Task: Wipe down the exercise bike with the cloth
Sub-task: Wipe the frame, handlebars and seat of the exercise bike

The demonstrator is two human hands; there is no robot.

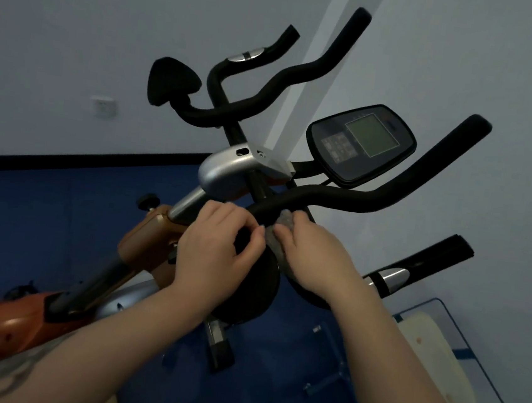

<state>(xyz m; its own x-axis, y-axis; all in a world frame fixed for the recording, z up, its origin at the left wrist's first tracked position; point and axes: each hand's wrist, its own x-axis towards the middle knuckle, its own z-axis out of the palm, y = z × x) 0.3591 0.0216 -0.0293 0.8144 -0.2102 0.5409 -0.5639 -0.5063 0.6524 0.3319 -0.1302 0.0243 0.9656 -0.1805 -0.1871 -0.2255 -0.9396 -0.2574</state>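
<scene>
The exercise bike point(228, 171) fills the middle of the view, with black foam handlebars point(373, 199), a silver stem and an orange frame low on the left. A small grey cloth point(279, 232) lies against the near handlebar where it bends down to a black round pad point(259, 286). My left hand point(220, 245) curls round the black pad's upper edge, its fingertips touching the cloth. My right hand point(314, 259) grips the cloth and presses it on the bar. Much of the cloth is hidden under my right hand.
A console point(359, 142) with a grey screen sits above the near handlebar. A black elbow pad point(172, 81) stands at the far left of the bars. Behind are a pale wall, a black skirting strip and blue floor; a white board point(433, 350) lies at the lower right.
</scene>
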